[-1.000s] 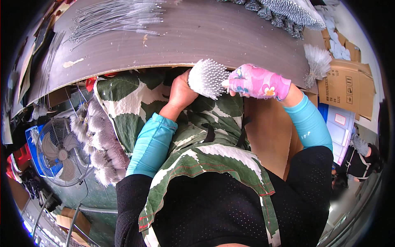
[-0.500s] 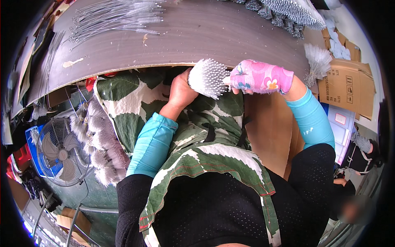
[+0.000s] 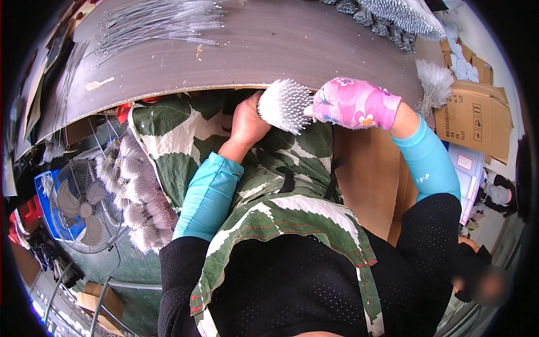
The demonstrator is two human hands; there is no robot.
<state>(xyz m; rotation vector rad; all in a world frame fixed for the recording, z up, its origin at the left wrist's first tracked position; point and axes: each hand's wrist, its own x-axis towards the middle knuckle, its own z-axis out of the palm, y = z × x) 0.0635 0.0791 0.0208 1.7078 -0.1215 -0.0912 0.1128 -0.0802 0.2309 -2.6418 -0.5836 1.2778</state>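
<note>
I'm holding a bundle of white bristly brushes (image 3: 285,105) w/ both hands, just at the near edge of the grey table (image 3: 269,50), above my lap. My left hand (image 3: 247,121) is bare and is wrapping closed around the bundle's left/lower side, fingers hidden behind it so can't tell exactly how tight. My right hand (image 3: 355,104) is wearing a pink flowered glove, is curling shut and is touching the bundle's right side w/ fingertips; looks like it's pinching the bristle ends but exact contact is blurry. The bundle is sitting between the two hands, bristle tips facing up toward cam.

I'm wearing a green-and-white leaf-print apron (image 3: 269,208) and blue sleeves. Far left on the table thin wire brushes (image 3: 157,22) are lying in a loose pile. Far right, a heap of grey brushes (image 3: 393,17). A small white brush tuft (image 3: 433,81) is lying right of my gloved hand, near a cardboard box (image 3: 474,121). Left, below table: a fan (image 3: 81,208) and fluffy brushes (image 3: 135,185) beside it.
</note>
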